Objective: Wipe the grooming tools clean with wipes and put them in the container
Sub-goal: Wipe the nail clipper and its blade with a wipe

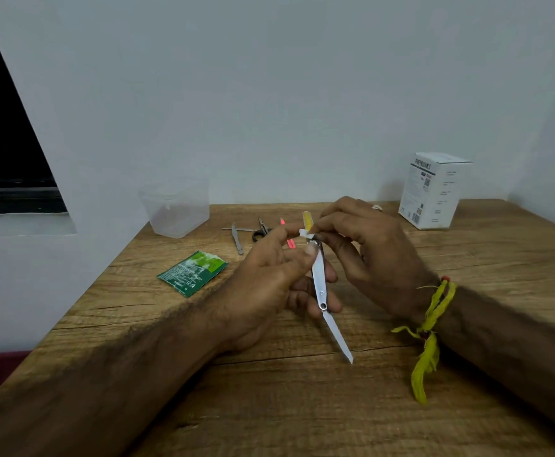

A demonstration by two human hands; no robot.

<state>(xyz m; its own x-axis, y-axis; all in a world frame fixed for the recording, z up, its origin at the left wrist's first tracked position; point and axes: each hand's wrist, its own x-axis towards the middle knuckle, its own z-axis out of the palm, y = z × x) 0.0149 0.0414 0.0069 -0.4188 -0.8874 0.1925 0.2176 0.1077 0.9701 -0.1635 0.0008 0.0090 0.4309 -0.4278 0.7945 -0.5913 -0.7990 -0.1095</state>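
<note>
Dim, even indoor light falls across the scene, with soft shadows under both forearms on the brown wood-grain table (302, 407). The picture is slightly soft overall. Wide-angle distortion bends the edges, and the pale grey wall (269, 94) shows no glare.

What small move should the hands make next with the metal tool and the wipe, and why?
Probably draw the wipe down the nail clipper. The right hand pinches it at the tool's top end only, while the left hand holds the tool; the container can wait.

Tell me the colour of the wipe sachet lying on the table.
Green, with white print, on the wipe sachet; the head view shows it.
</note>
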